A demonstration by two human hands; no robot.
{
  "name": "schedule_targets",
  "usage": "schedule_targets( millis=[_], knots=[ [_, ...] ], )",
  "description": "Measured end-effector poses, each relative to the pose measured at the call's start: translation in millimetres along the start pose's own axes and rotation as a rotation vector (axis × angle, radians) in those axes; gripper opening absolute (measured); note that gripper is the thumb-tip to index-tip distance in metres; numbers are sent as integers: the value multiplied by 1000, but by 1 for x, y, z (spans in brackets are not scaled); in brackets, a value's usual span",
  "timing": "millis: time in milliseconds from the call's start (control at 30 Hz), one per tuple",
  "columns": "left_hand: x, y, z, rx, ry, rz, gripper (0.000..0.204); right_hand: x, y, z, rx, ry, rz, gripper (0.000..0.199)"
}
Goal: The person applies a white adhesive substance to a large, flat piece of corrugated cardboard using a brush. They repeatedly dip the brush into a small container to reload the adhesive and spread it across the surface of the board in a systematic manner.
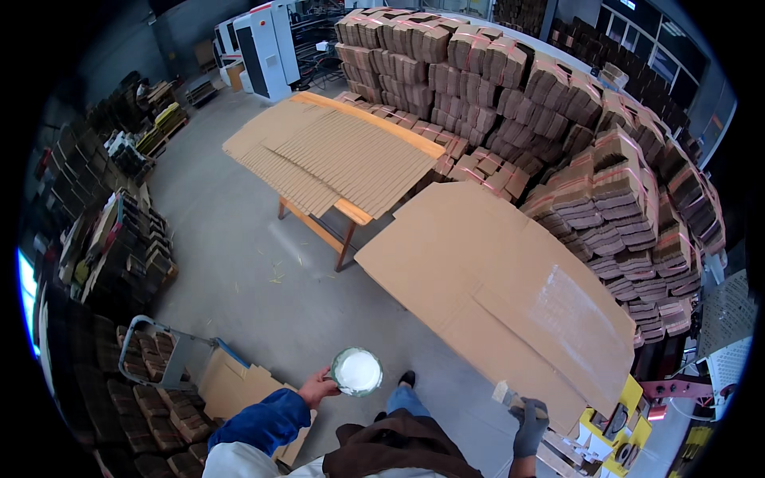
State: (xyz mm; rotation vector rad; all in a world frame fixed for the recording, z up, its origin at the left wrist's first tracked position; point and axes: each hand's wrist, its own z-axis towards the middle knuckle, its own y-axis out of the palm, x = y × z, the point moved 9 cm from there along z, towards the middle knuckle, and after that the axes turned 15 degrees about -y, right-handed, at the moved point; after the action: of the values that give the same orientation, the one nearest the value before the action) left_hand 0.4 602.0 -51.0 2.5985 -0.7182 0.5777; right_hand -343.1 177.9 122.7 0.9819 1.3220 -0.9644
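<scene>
Gripping a round tub of white paste by its left side, the curled left hand sits left of the gloved right hand, which is closed round a brush. Brush head just left of that hand, at the near edge of a large cardboard sheet; white smear on sheet's right side.

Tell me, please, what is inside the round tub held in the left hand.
A white substance shows inside the round tub; it covers the bottom, so neither that nor anything beneath the surface can be seen.
</scene>
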Motion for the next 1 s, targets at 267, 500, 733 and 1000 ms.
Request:
schedule_targets(
  millis=[267,500,733,1000],
  knots=[
    [131,-68,-13,180,54,-193,66,-11,246,119,-274,-181,62,17],
    [276,-123,13,145,95,-105,62,-67,505,99,-690,-181,78,10],
    [423,-165,81,39,110,164,60,-93,699,41,-1037,-764,-311,16],
    [546,-146,150,-162,96,363,57,-74,769,91,-950,-736,-581,23]
  ],
)
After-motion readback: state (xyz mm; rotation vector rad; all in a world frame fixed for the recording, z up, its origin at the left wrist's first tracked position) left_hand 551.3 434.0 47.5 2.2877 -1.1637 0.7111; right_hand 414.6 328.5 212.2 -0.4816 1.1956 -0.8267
